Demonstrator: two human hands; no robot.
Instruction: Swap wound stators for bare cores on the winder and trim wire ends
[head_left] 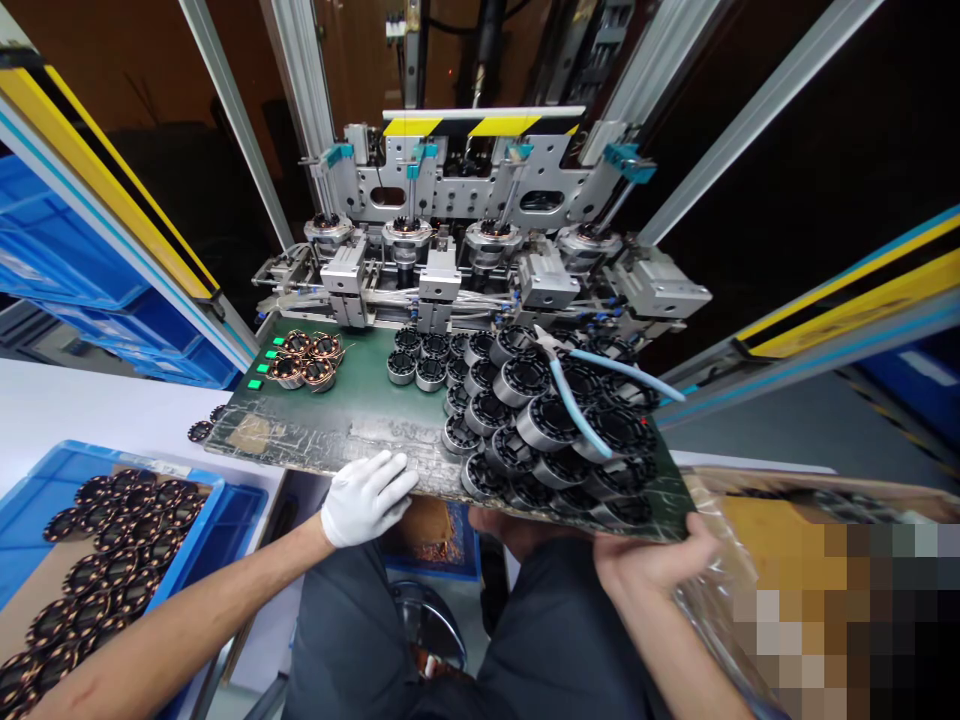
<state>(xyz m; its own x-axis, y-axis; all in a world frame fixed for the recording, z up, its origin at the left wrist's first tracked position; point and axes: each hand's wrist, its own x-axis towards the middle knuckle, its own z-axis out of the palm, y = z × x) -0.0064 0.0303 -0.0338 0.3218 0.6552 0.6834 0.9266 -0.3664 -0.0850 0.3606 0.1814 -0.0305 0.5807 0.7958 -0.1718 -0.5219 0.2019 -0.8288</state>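
Note:
My left hand (365, 497), in a white glove, rests flat on the near edge of a green work mat (352, 415) with its fingers apart and nothing in it. My right hand (660, 562) is bare and curls around the mat's near right corner, gripping that edge. On the mat's right half sit several black and silver ring-shaped stator cores (525, 420). Blue-handled pliers (581, 385) lie on top of them. A small group of copper-wound stators (307, 360) sits at the mat's far left.
Behind the mat stands a winding machine (480, 250) with several round stations and a yellow-black striped bar. A blue bin (97, 560) of copper-wound stators is at lower left. Blue crates are stacked at far left. A plastic-lined cardboard box (772, 530) is at right.

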